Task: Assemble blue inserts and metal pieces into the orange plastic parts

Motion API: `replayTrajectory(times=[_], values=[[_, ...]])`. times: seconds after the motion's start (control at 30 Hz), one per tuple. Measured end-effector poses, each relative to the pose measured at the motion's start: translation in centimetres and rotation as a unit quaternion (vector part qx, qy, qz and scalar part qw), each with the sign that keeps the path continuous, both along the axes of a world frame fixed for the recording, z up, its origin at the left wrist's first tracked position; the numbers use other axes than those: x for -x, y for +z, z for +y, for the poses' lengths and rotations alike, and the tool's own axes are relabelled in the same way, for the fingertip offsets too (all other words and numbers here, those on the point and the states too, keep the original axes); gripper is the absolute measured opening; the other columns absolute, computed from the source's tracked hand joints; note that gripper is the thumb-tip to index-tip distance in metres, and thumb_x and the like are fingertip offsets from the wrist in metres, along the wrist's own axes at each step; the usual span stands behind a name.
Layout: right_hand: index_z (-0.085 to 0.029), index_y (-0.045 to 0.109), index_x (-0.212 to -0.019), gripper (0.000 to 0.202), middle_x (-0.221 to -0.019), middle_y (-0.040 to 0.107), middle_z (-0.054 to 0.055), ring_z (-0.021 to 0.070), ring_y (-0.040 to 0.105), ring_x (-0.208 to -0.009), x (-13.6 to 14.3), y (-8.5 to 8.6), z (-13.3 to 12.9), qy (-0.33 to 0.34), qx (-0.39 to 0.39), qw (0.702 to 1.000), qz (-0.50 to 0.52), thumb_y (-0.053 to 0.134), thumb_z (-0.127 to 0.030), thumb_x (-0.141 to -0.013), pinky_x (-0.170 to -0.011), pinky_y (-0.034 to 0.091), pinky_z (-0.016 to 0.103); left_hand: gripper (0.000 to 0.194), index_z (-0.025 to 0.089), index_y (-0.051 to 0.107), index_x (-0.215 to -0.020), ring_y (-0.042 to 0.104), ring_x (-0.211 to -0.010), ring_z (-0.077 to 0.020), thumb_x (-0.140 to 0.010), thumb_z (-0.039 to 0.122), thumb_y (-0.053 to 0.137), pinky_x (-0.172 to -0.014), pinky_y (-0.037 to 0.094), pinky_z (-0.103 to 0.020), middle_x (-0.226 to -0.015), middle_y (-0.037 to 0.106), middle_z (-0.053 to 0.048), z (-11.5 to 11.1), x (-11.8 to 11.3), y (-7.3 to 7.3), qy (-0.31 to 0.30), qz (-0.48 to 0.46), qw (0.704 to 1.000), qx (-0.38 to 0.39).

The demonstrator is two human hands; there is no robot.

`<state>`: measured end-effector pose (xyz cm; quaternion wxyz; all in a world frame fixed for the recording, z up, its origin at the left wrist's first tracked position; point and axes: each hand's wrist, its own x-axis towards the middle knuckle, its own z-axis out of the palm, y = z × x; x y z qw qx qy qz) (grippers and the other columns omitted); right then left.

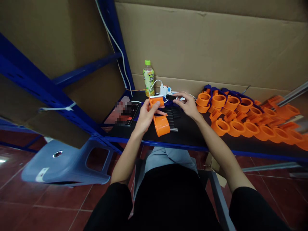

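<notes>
My left hand (147,112) is closed around an orange plastic part (161,125) that has a wide ring at its lower end and a narrower section above, with a white toothed strip along the top. In my right hand (187,103) is a short black cylinder (170,97), pinched between the fingertips. Its far end points at the upper section of the orange part; I cannot tell whether the two touch. Below and between the hands, several black pieces (173,113) lie on the dark tabletop (190,132).
Several orange ring parts (245,128) stand in rows at the right. Behind my hands are a drink bottle (148,78) and a white charger (164,89) with cables. A phone (132,114) lies at the left. Blue rack posts (115,41) and a blue stool (67,163) are left.
</notes>
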<state>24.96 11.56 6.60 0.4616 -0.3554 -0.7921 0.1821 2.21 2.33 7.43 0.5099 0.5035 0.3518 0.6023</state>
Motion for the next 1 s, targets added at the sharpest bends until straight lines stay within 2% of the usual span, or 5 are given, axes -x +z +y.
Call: replayTrajectory(times=[0.23, 0.5, 0.7, 0.83, 1.0], values=[[-0.02, 0.076, -0.117, 0.043, -0.1, 0.07, 0.006, 0.0168, 0.061, -0.082, 1.6, 0.7, -2.4, 0.026, -0.008, 0.999, 0.021, 0.072, -0.055, -0.092, -0.068, 0.05, 0.028, 0.05, 0.019, 0.057, -0.108, 0.077, -0.07, -0.0141, -0.082, 0.051, 0.084, -0.069, 0.063, -0.025, -0.103, 0.073, -0.004, 0.0, -0.9, -0.7, 0.013, 0.034, 0.999, -0.032], [-0.023, 0.077, -0.123, 0.036, -0.104, 0.071, 0.009, 0.0179, 0.062, -0.084, 3.1, 0.5, -4.0, 0.004, -0.1, 0.995, -0.019, 0.065, -0.048, -0.1, -0.073, 0.054, 0.032, 0.045, 0.02, 0.055, -0.109, 0.075, -0.064, -0.0122, -0.087, 0.051, 0.079, -0.063, 0.059, -0.023, -0.103, 0.073, -0.004, -0.1, -1.2, -1.1, 0.018, 0.058, 0.998, -0.024], [-0.024, 0.07, -0.138, 0.042, -0.117, 0.074, 0.009, 0.0188, 0.067, -0.096, 3.4, 0.8, -5.2, 0.031, -0.084, 0.996, -0.023, 0.05, -0.043, -0.106, -0.075, 0.055, 0.031, 0.045, 0.021, 0.056, -0.114, 0.074, -0.061, -0.0128, -0.086, 0.049, 0.078, -0.056, 0.057, -0.021, -0.096, 0.079, -0.005, -0.1, -1.0, -0.5, 0.024, 0.009, 1.0, 0.007], [-0.022, 0.074, -0.13, 0.039, -0.113, 0.078, 0.008, 0.0199, 0.071, -0.093, 1.0, 1.3, -3.0, -0.049, -0.042, 0.997, -0.047, 0.047, -0.038, -0.107, -0.084, 0.057, 0.034, 0.043, 0.02, 0.057, -0.107, 0.074, -0.059, -0.0153, -0.084, 0.051, 0.075, -0.055, 0.06, -0.025, -0.093, 0.08, -0.006, -0.1, -0.4, 0.1, -0.004, -0.062, 0.997, 0.051], [-0.022, 0.078, -0.126, 0.041, -0.128, 0.076, 0.009, 0.0268, 0.069, -0.12, -3.6, 0.2, 1.4, -0.162, 0.045, 0.953, -0.253, 0.05, -0.012, -0.097, -0.106, 0.052, 0.041, 0.042, 0.016, 0.062, -0.106, 0.074, -0.058, -0.0171, -0.083, 0.05, 0.072, -0.057, 0.064, -0.031, -0.089, 0.078, -0.006, -0.2, 0.2, 0.5, -0.047, -0.104, 0.99, 0.081]])
